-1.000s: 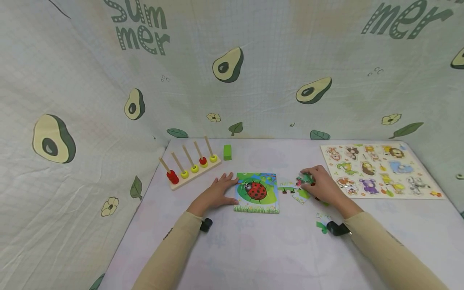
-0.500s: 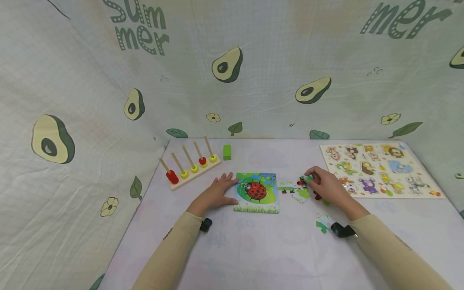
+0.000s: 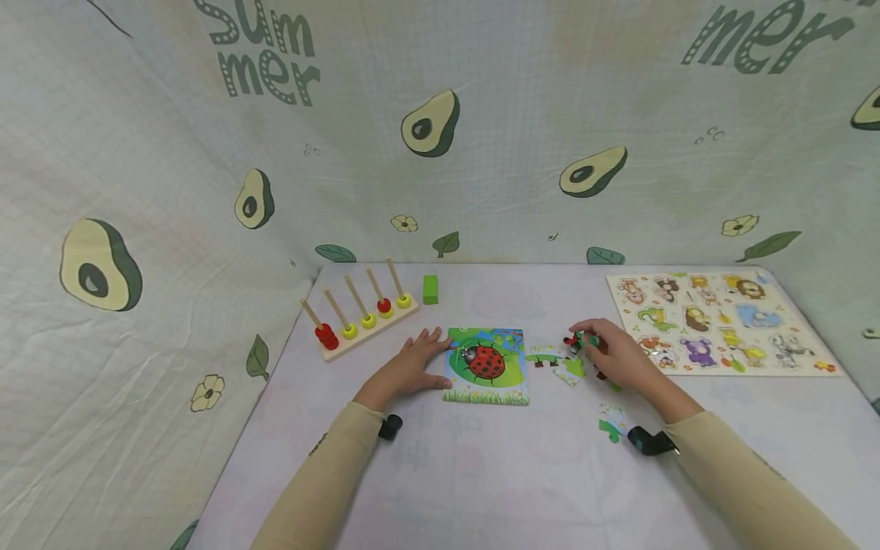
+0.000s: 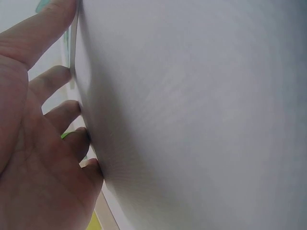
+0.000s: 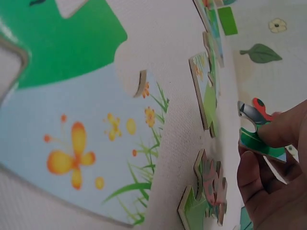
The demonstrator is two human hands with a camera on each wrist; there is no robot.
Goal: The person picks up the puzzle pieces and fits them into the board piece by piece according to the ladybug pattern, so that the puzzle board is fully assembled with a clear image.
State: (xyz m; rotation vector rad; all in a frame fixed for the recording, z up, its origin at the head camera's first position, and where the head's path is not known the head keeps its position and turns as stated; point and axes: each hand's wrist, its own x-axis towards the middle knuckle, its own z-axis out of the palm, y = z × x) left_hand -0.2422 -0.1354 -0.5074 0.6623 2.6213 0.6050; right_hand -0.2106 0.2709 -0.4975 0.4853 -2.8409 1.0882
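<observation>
Pinching 1 puzzle piece [image 5: 254,142] — right fingers [image 5: 249,175] curled

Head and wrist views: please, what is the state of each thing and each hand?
Left hand: fingers spread, at the ladybug board's left edge
Right hand: pinching one puzzle piece
Ladybug board: flat, ladybug side up
Loose pieces: scattered on the table
Peg stand: upright, beads on all five pegs
Green block: on the table, untouched
Animal board: flat, pictures up
</observation>
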